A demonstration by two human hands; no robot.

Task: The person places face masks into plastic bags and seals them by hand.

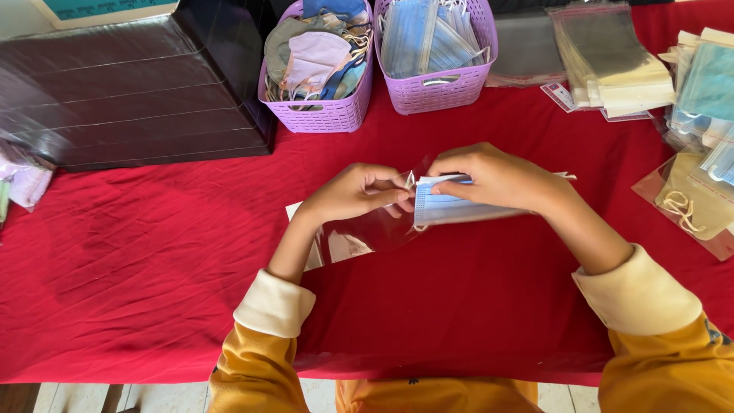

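A clear bag [359,233] is pinched at its open end by the left hand [353,191], the fingers [386,200] clenched on the film so that the mouth is kept spread toward the right. A blue mask [451,208] is gripped near its left end by the right hand [495,177], with its edge set just at the bag's mouth; whether it is already inside cannot be told. Both are held low over the red table [138,260], near the middle, so the film lies partly flat and is steadied by the cloth.

Supplies are ranged along the far edge, within reach but out of the working patch. Two purple baskets stand side by side: the left basket [321,115] is filled with mixed cloth masks, the right basket [443,88] with blue masks standing on edge. A stack of empty bags [612,61] lies further right, and bagged masks [699,199] are piled at the right edge, close beside the right forearm. A dark tray [130,99] fills the far left corner.

Open cloth is left in front of and to the left of the hands, well apart from anything. On the right the room is tighter, the packed pile being near the elbow. The near table edge runs just in front of the yellow sleeves [267,336].
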